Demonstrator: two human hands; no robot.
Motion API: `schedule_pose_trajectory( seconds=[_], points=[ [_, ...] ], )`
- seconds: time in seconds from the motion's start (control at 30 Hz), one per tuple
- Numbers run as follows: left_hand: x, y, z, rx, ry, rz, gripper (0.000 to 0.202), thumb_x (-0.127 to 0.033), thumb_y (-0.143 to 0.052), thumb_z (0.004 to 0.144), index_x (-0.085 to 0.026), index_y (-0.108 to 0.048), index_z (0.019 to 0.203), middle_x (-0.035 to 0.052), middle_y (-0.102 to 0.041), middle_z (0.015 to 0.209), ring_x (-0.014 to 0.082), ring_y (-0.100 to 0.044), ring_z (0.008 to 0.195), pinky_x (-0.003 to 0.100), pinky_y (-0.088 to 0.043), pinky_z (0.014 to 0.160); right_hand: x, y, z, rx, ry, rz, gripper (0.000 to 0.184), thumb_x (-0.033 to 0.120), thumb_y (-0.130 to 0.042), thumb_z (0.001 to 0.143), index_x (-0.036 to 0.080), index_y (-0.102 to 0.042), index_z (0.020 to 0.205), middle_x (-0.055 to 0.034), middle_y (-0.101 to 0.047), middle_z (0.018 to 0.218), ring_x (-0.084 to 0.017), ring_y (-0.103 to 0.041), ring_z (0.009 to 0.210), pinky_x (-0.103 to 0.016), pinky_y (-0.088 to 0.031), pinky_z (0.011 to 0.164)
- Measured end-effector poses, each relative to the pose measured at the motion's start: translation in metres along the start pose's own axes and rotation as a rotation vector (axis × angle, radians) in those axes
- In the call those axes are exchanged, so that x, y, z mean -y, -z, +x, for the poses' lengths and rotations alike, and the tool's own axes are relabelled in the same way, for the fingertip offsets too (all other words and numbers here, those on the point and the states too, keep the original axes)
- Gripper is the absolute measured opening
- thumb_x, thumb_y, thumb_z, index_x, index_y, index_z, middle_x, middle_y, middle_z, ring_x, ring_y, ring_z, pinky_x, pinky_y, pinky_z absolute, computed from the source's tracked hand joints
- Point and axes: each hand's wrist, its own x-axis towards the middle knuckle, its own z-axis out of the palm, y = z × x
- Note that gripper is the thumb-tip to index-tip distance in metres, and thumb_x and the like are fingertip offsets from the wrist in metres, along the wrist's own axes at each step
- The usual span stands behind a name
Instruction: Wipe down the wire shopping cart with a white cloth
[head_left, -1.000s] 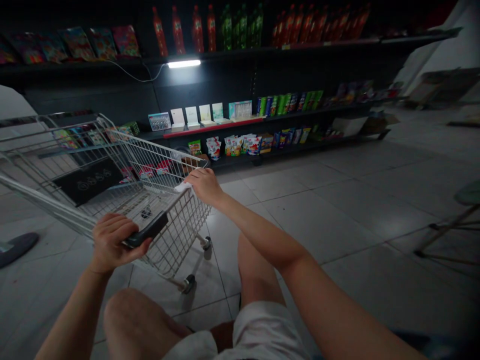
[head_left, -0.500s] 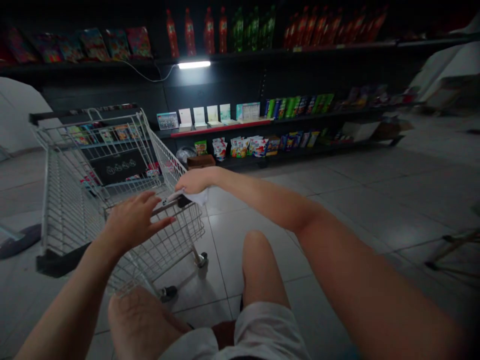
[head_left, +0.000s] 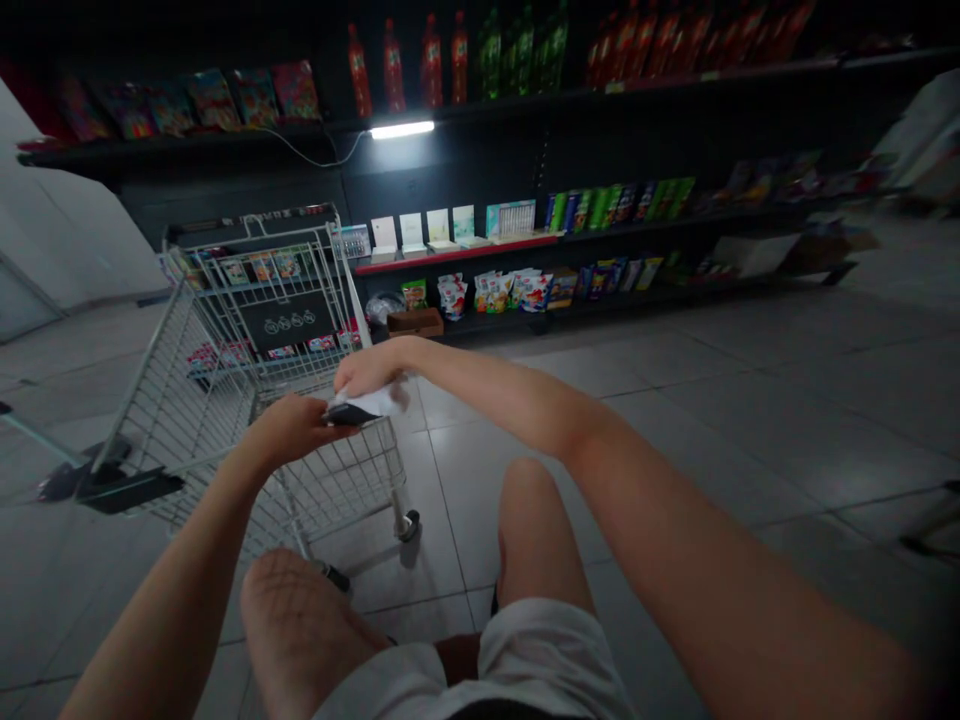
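Observation:
A wire shopping cart (head_left: 225,400) stands on the tiled floor in front of me, at the left. My left hand (head_left: 289,430) is closed round the right end of the cart's handle bar. My right hand (head_left: 371,370) presses a white cloth (head_left: 371,403) against the dark end cap of that handle, its fingers curled over the cloth. Both hands nearly touch. My bare knees show at the bottom of the view.
Dark shelves (head_left: 525,240) along the back wall carry bottles, snack bags and boxes under a lit tube lamp (head_left: 401,129). A brown box (head_left: 416,322) sits on the floor by the lowest shelf. Open tiled floor lies to the right.
The cart has swung round so its handle end faces me. My left hand let go of the handle, opened, then closed on it again. My right hand moved with the cloth from the basket rim to the handle end.

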Motion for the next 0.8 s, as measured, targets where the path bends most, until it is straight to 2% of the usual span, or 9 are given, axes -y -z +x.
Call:
schedule_pose_trajectory(
  seconds=[0.1, 0.2, 0.33, 0.4, 0.47, 0.53, 0.6, 0.7, 0.8],
  points=[
    [-0.004, 0.001, -0.001, -0.014, -0.029, -0.004, 0.048, -0.064, -0.051, 0.081, -0.020, -0.067, 0.089, 0.0072, -0.071, 0.079, 0.0224, -0.064, 0.073, 0.027, -0.038, 0.060, -0.006, 0.011, -0.002, 0.046, 0.089, 0.078, 0.024, 0.015, -0.050, 0.089, 0.013, -0.073, 0.094, 0.0019, -0.072, 0.084, -0.009, -0.066, 0.084, -0.024, -0.055, 0.081],
    [-0.009, -0.001, 0.004, 0.002, -0.080, -0.026, 0.044, -0.061, -0.050, 0.083, -0.020, -0.064, 0.095, 0.0065, -0.071, 0.081, 0.0222, -0.065, 0.073, 0.028, -0.041, 0.062, -0.010, 0.006, -0.042, -0.174, 0.166, 0.128, 0.036, 0.013, -0.040, 0.092, 0.020, -0.069, 0.111, -0.0032, -0.070, 0.114, -0.015, -0.062, 0.113, -0.034, -0.052, 0.101],
    [-0.013, 0.000, 0.014, 0.036, -0.188, -0.116, 0.041, -0.049, -0.052, 0.082, -0.019, -0.063, 0.108, 0.0059, -0.073, 0.089, 0.0210, -0.066, 0.076, 0.028, -0.047, 0.069, -0.002, -0.031, -0.109, -0.483, 0.139, 0.031, 0.043, 0.016, -0.034, 0.096, 0.026, -0.062, 0.128, -0.0070, -0.054, 0.142, -0.019, -0.044, 0.139, -0.041, -0.042, 0.115],
    [-0.012, 0.003, 0.017, 0.072, -0.261, -0.183, 0.047, -0.045, -0.055, 0.078, -0.016, -0.062, 0.113, 0.0063, -0.072, 0.093, 0.0212, -0.066, 0.081, 0.029, -0.049, 0.074, 0.002, -0.050, -0.124, -0.546, 0.176, -0.037, 0.045, 0.016, -0.037, 0.097, 0.029, -0.057, 0.134, -0.0046, -0.052, 0.144, -0.019, -0.041, 0.141, -0.041, -0.041, 0.116],
    [-0.009, 0.009, 0.016, 0.114, -0.326, -0.285, 0.054, -0.048, -0.056, 0.077, -0.015, -0.061, 0.120, 0.0072, -0.071, 0.106, 0.0230, -0.065, 0.095, 0.030, -0.050, 0.085, 0.002, -0.064, -0.129, -0.556, 0.236, -0.145, 0.044, 0.019, -0.044, 0.096, 0.036, -0.055, 0.135, 0.0008, -0.059, 0.137, -0.017, -0.042, 0.139, -0.039, -0.036, 0.118],
    [-0.007, 0.016, 0.015, 0.161, -0.331, -0.374, 0.064, -0.054, -0.054, 0.079, -0.015, -0.057, 0.129, 0.0078, -0.068, 0.120, 0.0255, -0.062, 0.109, 0.032, -0.049, 0.095, -0.005, -0.077, -0.135, -0.533, 0.278, -0.246, 0.043, 0.023, -0.052, 0.095, 0.042, -0.056, 0.133, 0.0061, -0.066, 0.127, -0.015, -0.046, 0.133, -0.037, -0.030, 0.119],
    [-0.005, 0.021, 0.013, 0.211, -0.288, -0.414, 0.073, -0.061, -0.055, 0.078, -0.016, -0.053, 0.135, 0.0088, -0.066, 0.127, 0.0278, -0.060, 0.114, 0.034, -0.049, 0.098, -0.018, -0.090, -0.147, -0.445, 0.301, -0.296, 0.040, 0.028, -0.057, 0.094, 0.045, -0.057, 0.130, 0.0098, -0.069, 0.122, -0.013, -0.051, 0.125, -0.034, -0.029, 0.117],
    [-0.005, 0.023, 0.014, 0.249, -0.240, -0.438, 0.080, -0.068, -0.053, 0.078, -0.016, -0.051, 0.139, 0.0102, -0.062, 0.135, 0.0298, -0.058, 0.120, 0.036, -0.048, 0.101, -0.039, -0.104, -0.175, -0.207, 0.286, -0.290, 0.033, 0.032, -0.059, 0.094, 0.048, -0.060, 0.123, 0.0141, -0.071, 0.119, -0.012, -0.056, 0.116, -0.031, -0.033, 0.110],
    [-0.006, 0.020, 0.020, 0.219, -0.206, -0.411, 0.085, -0.074, -0.048, 0.077, -0.016, -0.052, 0.139, 0.0106, -0.059, 0.138, 0.0301, -0.055, 0.125, 0.037, -0.045, 0.105, -0.059, -0.105, -0.200, 0.013, 0.222, -0.268, 0.033, 0.030, -0.056, 0.096, 0.047, -0.060, 0.124, 0.0127, -0.069, 0.123, -0.012, -0.056, 0.116, -0.031, -0.036, 0.106]
  ],
)
